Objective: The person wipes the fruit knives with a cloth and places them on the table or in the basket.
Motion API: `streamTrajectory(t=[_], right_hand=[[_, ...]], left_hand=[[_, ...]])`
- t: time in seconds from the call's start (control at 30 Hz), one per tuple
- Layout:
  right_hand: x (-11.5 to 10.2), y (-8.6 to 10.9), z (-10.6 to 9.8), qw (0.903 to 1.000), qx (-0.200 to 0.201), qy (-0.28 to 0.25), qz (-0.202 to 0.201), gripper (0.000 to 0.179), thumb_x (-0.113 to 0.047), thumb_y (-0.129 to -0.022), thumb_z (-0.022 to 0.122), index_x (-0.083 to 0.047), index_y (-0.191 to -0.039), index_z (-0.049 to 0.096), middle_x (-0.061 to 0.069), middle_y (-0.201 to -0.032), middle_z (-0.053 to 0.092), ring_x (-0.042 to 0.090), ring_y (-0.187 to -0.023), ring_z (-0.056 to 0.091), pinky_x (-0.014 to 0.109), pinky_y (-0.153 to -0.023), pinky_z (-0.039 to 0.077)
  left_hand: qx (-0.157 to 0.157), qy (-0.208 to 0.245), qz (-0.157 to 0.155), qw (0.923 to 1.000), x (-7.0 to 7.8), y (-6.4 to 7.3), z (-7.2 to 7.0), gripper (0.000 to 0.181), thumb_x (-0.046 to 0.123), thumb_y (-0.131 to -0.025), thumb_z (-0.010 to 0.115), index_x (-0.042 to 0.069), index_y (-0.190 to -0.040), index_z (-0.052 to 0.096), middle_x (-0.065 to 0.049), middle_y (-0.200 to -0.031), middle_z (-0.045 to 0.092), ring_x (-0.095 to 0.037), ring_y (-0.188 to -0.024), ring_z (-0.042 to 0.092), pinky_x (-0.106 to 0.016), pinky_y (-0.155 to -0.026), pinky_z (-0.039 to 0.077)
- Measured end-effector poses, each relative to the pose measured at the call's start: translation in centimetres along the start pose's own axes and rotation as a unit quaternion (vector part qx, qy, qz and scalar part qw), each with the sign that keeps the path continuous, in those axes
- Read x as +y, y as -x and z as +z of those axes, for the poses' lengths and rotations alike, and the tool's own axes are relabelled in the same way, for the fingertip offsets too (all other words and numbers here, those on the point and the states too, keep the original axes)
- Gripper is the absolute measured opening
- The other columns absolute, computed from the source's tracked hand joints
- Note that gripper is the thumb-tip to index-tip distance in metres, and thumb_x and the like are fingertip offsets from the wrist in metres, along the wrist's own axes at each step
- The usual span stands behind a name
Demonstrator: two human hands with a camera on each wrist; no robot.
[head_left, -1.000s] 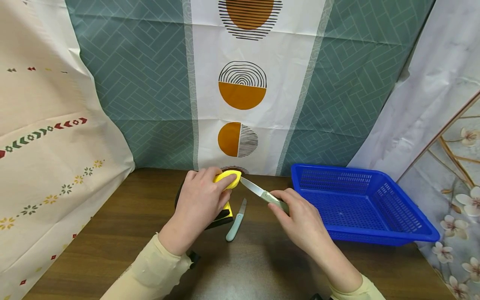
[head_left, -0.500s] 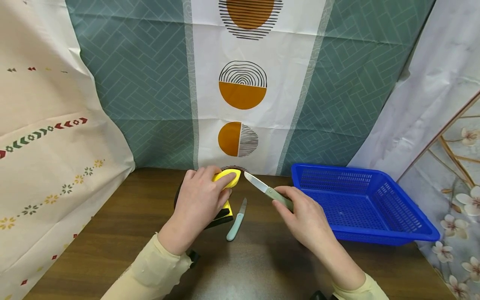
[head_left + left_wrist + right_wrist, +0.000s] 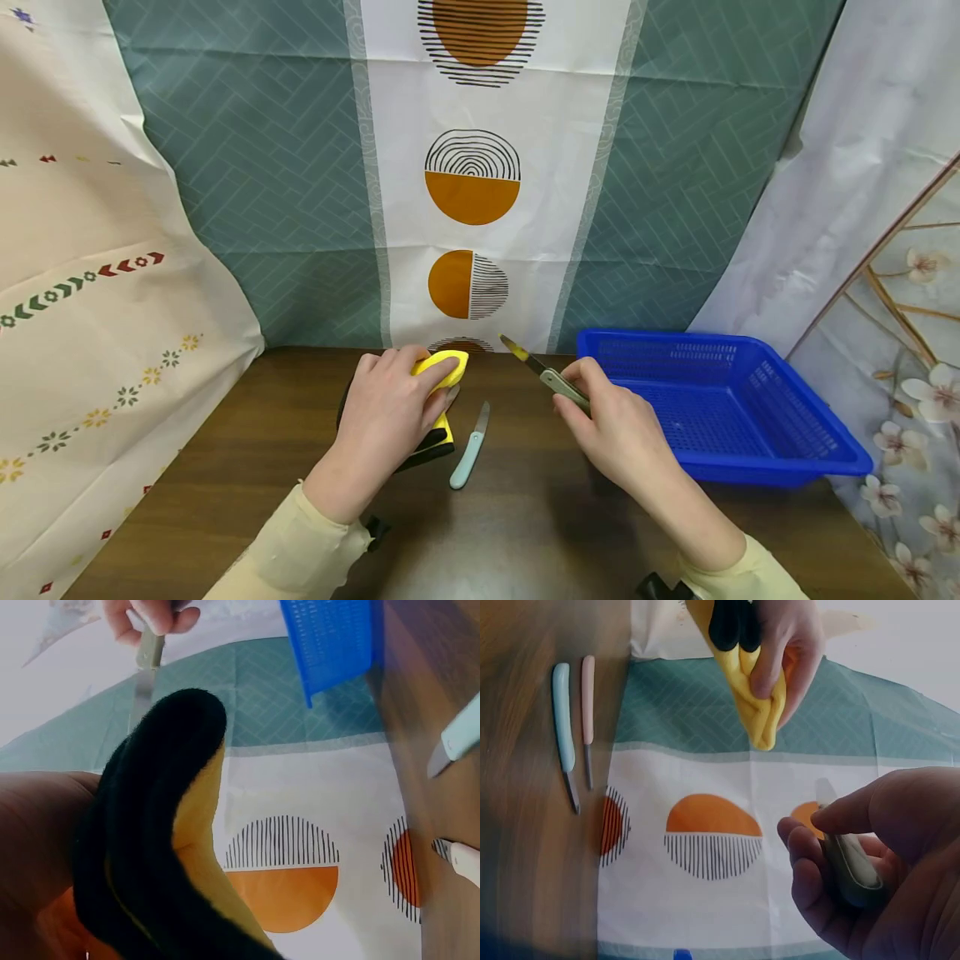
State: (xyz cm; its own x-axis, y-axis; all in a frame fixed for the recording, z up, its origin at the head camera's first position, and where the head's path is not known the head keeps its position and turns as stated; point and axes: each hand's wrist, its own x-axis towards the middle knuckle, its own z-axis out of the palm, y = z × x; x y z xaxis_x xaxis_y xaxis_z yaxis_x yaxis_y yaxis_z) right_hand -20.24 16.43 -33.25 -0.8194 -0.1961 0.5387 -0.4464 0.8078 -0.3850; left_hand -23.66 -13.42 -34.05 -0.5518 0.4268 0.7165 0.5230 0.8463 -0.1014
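My left hand pinches a folded yellow cloth with black bands, held up over the table. In the left wrist view the cloth's dark band fills the middle. To the right, my right hand grips a folding knife by its green handle. Its blade points up and left, apart from the cloth, with a yellow tint along it. On the table between the hands lies a knife with a light blue handle. Beside it, in the right wrist view, is a pink-handled knife.
A blue plastic basket stands on the right of the brown wooden table. Patterned cloth hangs close behind the table's back edge. Other printed cloths hang along the left and right sides.
The knife in my right hand has drawn away from the cloth to the right, and its blade has turned. My left hand keeps its hold on the cloth. The head view has shifted slightly.
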Motion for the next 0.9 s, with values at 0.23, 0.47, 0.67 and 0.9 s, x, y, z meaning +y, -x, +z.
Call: streamTrajectory(t=[0.23,0.47,0.67,0.9], right_hand=[[1.1,-0.1,-1.2,0.9992,-0.032,0.020,0.011,0.022,-0.014,-0.106,0.071,-0.014,-0.124,0.059,-0.005,-0.081,0.066,0.014,-0.060,0.052,0.039,-0.056,0.044],[2.8,-0.3,-2.8,0.9956,-0.072,0.060,0.011,0.031,-0.019,-0.113,0.060,-0.012,-0.142,0.067,0.005,-0.110,0.076,0.022,-0.086,0.070,0.053,-0.072,0.058],[4.3,0.0,-3.8,0.9920,-0.098,0.079,0.011,0.041,-0.027,-0.119,0.049,-0.007,-0.151,0.066,0.015,-0.147,0.069,0.038,-0.135,0.067,0.064,-0.102,0.054],[6.0,0.8,-4.7,0.9856,-0.107,0.130,0.020,0.037,-0.025,-0.117,0.051,-0.005,-0.143,0.069,0.013,-0.125,0.075,0.034,-0.111,0.074,0.061,-0.082,0.060]], left_hand=[[-0.017,0.004,0.003,0.9998,0.2,0.2,-0.4,0.040,0.023,-0.090,0.091,0.024,-0.129,0.082,-0.012,-0.110,0.072,-0.034,-0.089,0.068,-0.046,-0.074,0.046],[-0.023,0.009,0.016,0.9996,0.6,0.4,-0.5,0.039,0.019,-0.089,0.090,0.024,-0.127,0.083,-0.012,-0.111,0.073,-0.034,-0.089,0.069,-0.044,-0.074,0.046],[-0.028,0.016,0.022,0.9992,0.9,0.8,-0.5,0.039,0.018,-0.089,0.088,0.023,-0.128,0.083,-0.012,-0.111,0.073,-0.033,-0.090,0.068,-0.044,-0.074,0.047],[-0.020,0.013,0.033,0.9992,1.0,1.1,-0.5,0.040,0.017,-0.087,0.089,0.023,-0.126,0.083,-0.012,-0.109,0.072,-0.033,-0.088,0.068,-0.045,-0.074,0.047]])
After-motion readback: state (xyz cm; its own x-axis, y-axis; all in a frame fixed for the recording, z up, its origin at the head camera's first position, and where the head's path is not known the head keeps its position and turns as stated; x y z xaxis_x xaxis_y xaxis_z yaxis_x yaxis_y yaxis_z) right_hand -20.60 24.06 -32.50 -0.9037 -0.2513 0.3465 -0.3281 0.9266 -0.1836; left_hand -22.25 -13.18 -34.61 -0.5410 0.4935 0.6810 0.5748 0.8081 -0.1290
